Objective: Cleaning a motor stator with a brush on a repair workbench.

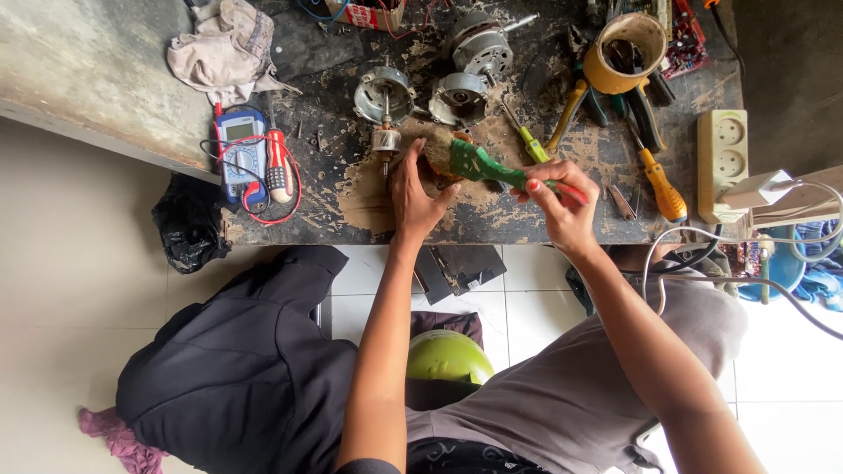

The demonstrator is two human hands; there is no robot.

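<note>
My right hand (562, 206) grips the handle of a green-handled brush (481, 164), whose bristle end lies over a brownish motor part (436, 156) on the worn workbench (492, 224). My left hand (413, 195) rests on the bench and steadies that part with thumb and fingers. Just left of my left hand stands a motor rotor with its shaft (385, 140). Behind it lie a round metal motor housing (384, 92), a second housing half (461, 95) and a motor body (481, 44).
A blue multimeter (241, 154) with red leads and a red-handled tool (279, 167) lie at the left, a rag (226, 48) behind. A tape roll (625, 54), pliers (580, 101), a yellow-handled screwdriver (660, 189) and a socket strip (724, 158) sit at the right.
</note>
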